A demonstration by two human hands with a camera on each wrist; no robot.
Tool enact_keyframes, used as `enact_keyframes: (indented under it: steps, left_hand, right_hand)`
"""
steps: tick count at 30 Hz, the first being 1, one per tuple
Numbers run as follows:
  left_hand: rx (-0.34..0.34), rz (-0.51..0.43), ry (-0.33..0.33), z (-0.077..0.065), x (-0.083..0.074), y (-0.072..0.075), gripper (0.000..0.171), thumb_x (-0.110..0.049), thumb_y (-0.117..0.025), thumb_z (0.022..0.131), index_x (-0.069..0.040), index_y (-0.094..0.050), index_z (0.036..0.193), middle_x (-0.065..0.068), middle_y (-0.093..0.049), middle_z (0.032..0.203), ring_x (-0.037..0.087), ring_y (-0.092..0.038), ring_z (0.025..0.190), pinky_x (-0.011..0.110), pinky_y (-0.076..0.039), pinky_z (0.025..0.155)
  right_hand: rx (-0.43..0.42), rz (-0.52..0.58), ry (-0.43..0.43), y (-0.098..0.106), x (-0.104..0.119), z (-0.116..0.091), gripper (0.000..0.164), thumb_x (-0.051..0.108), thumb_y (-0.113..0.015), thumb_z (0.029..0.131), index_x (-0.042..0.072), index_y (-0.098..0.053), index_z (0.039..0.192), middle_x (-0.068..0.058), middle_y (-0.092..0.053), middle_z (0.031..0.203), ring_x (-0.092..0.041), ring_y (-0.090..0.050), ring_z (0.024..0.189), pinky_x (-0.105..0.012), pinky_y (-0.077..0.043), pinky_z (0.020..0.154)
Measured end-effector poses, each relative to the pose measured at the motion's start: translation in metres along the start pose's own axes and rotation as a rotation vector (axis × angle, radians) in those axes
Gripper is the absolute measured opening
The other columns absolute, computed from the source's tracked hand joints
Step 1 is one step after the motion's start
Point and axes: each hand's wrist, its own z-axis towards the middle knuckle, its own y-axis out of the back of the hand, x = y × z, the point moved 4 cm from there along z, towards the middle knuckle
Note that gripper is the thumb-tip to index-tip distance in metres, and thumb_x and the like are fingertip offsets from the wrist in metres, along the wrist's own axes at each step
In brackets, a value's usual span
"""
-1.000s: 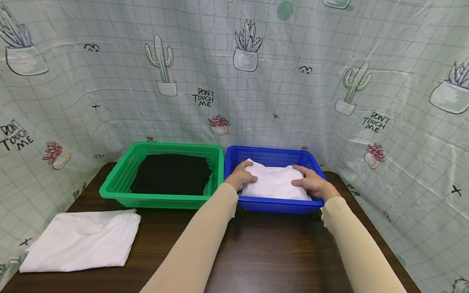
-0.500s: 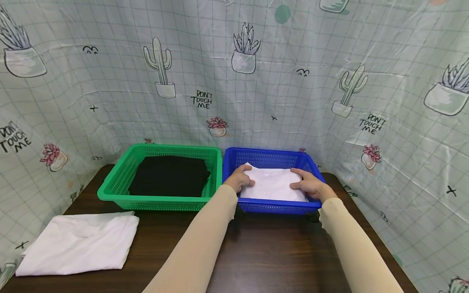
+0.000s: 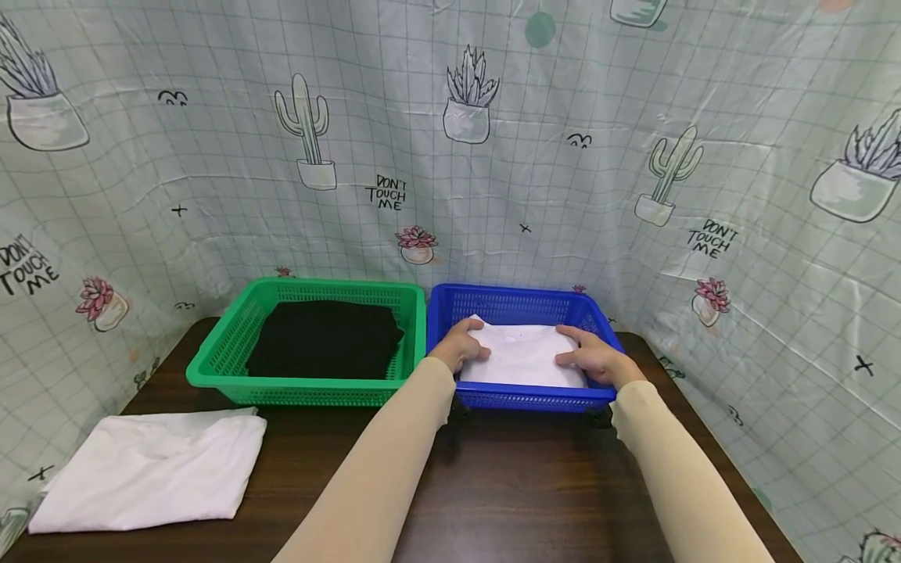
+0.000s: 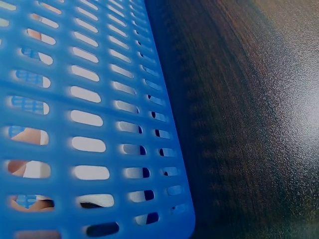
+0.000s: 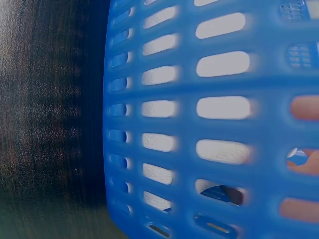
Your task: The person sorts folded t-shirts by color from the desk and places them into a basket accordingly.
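In the head view a folded white shirt [image 3: 524, 356] lies flat inside the blue basket [image 3: 535, 397]. My left hand [image 3: 459, 346] holds its left side, thumb over the top and fingers toward the far corner. At the opposite side my right hand [image 3: 594, 356] grips the shirt in the same way, its thumb on the cloth. Both wrist views look through the slotted basket wall; white cloth [image 4: 88, 144] shows behind the slots on the left side. Parts of the right hand's fingers [image 5: 305, 107] appear through the slots in the right wrist view.
Left of the blue basket stands a green basket [image 3: 303, 390] holding folded black clothing [image 3: 324, 340]. Another folded white shirt [image 3: 151, 473] lies on the dark wooden table [image 3: 521, 485] at the front left. A patterned curtain [image 3: 535, 180] hangs behind and at both sides.
The white shirt has sunk slightly lower into the blue basket, both hands moving down with it. In the last half second hardly anything has moved.
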Motion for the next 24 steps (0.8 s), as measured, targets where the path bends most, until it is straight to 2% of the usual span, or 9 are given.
enact_keyframes:
  steps: [2,8,11,14,16,17,19,21,24]
  left_hand:
    - [-0.003,-0.001,0.003,-0.001,-0.001,0.0,0.066,0.005,-0.075,0.094,-0.02,-0.057,0.152,0.018,-0.041,0.166,0.04,-0.042,0.15,0.054,-0.035,0.124]
    - [0.014,0.009,0.006,-0.003,-0.002,0.002,0.066,0.001,-0.077,0.095,-0.019,-0.055,0.154,0.017,-0.038,0.168,0.039,-0.042,0.15,0.051,-0.039,0.121]
    - [0.045,0.07,0.014,-0.003,-0.004,0.004,0.067,-0.005,-0.078,0.096,-0.022,-0.053,0.156,0.014,-0.038,0.168,0.032,-0.05,0.136,0.038,-0.051,0.099]
    - [0.077,0.127,0.011,-0.004,-0.008,0.006,0.068,-0.01,-0.079,0.096,-0.026,-0.052,0.156,0.012,-0.039,0.167,0.027,-0.052,0.111,0.031,-0.04,0.071]
    - [0.096,0.154,0.002,-0.006,-0.012,0.009,0.068,-0.01,-0.079,0.097,-0.026,-0.051,0.156,0.011,-0.039,0.167,0.026,-0.053,0.113,0.032,-0.039,0.071]
    - [0.105,0.158,-0.004,-0.008,-0.015,0.01,0.068,-0.01,-0.079,0.097,-0.025,-0.051,0.157,0.011,-0.038,0.168,0.027,-0.054,0.117,0.033,-0.044,0.076]
    - [0.128,0.155,-0.019,-0.012,-0.019,0.012,0.069,-0.007,-0.078,0.097,-0.022,-0.049,0.158,0.012,-0.037,0.169,0.033,-0.052,0.137,0.041,-0.051,0.097]
    - [0.151,0.144,-0.037,-0.019,-0.023,0.016,0.07,-0.004,-0.077,0.097,-0.019,-0.047,0.159,0.015,-0.037,0.168,0.038,-0.044,0.149,0.055,-0.043,0.116]
    - [0.192,0.119,-0.066,-0.031,-0.029,0.023,0.072,-0.002,-0.076,0.098,-0.018,-0.045,0.161,0.018,-0.033,0.17,0.042,-0.039,0.152,0.062,-0.035,0.121]
  right_hand:
    - [0.008,0.019,0.0,0.001,0.0,-0.001,0.084,0.011,-0.066,0.105,0.008,-0.014,0.171,-0.031,0.0,0.174,-0.047,-0.024,0.149,-0.058,-0.028,0.126]
    - [0.033,0.051,0.006,0.002,0.003,-0.005,0.086,0.011,-0.067,0.103,0.004,-0.013,0.17,-0.029,0.005,0.174,-0.051,-0.003,0.159,-0.065,-0.009,0.127]
    - [0.048,0.031,0.009,0.001,0.005,-0.008,0.084,0.011,-0.066,0.104,0.003,-0.014,0.17,-0.029,0.005,0.174,-0.052,0.002,0.16,-0.068,-0.009,0.126]
    - [0.065,0.009,0.02,0.002,0.012,-0.012,0.082,0.01,-0.064,0.105,0.001,-0.014,0.169,-0.032,0.007,0.173,-0.054,0.006,0.159,-0.07,-0.011,0.125]
    - [0.07,-0.001,0.026,0.004,0.019,-0.017,0.081,0.009,-0.063,0.105,0.0,-0.013,0.169,-0.035,0.008,0.172,-0.055,0.005,0.158,-0.071,-0.013,0.124]
    - [0.072,0.0,0.026,0.006,0.023,-0.02,0.081,0.009,-0.062,0.106,0.0,-0.013,0.169,-0.036,0.008,0.171,-0.056,0.004,0.158,-0.072,-0.014,0.123]
    - [0.072,-0.009,0.025,0.008,0.031,-0.026,0.08,0.01,-0.061,0.107,0.0,-0.012,0.169,-0.039,0.005,0.17,-0.057,-0.001,0.158,-0.073,-0.018,0.122]
    - [0.07,-0.026,0.03,0.011,0.038,-0.032,0.08,0.012,-0.06,0.108,0.001,-0.011,0.17,-0.04,0.003,0.17,-0.057,-0.006,0.158,-0.074,-0.02,0.121]
    - [0.073,-0.048,0.058,0.012,0.048,-0.039,0.079,0.015,-0.059,0.109,0.002,-0.01,0.17,-0.039,0.0,0.17,-0.057,-0.01,0.157,-0.073,-0.023,0.121]
